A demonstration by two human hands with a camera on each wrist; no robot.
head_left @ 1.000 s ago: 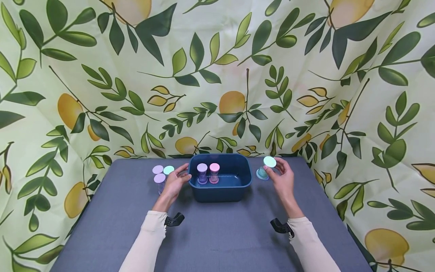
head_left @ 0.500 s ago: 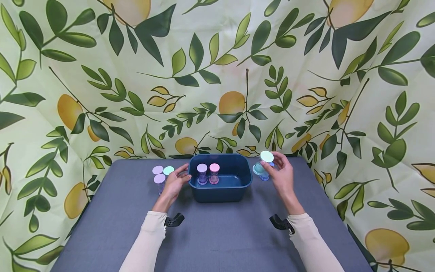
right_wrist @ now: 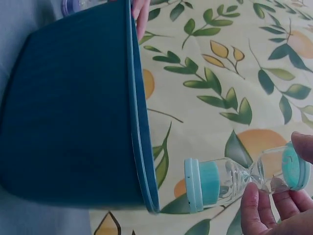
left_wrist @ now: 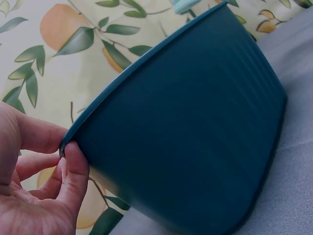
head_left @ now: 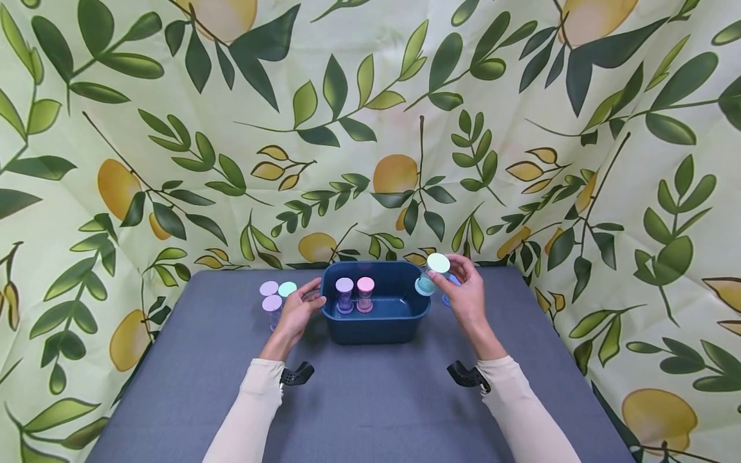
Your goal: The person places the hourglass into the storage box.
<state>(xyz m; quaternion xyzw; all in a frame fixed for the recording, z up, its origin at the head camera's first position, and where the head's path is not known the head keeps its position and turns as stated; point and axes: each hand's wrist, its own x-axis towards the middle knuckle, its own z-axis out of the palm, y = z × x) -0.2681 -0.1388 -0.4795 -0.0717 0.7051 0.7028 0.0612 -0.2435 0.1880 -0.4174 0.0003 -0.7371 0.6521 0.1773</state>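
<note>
At frame centre, the right hand (head_left: 466,297) pinches a teal sand timer (head_left: 431,273) beside the blue tub's (head_left: 376,321) right rim; the left hand (head_left: 298,310) clasps its left rim.

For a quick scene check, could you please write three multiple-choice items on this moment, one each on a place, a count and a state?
1. Where is the teal timer?
A. in the bin
B. in the right hand, beside the bin's right rim
C. on the table by the left hand

2. How many timers stand in the bin?
A. none
B. two
C. four

3. What does the left hand do?
A. grips the bin's rim
B. holds a timer
C. lies flat on the table

Key: 1 B, the right hand pinches it in the air; 2 B, a purple timer and a pink timer; 3 A, the thumb lies on the rim in the left wrist view.
</note>
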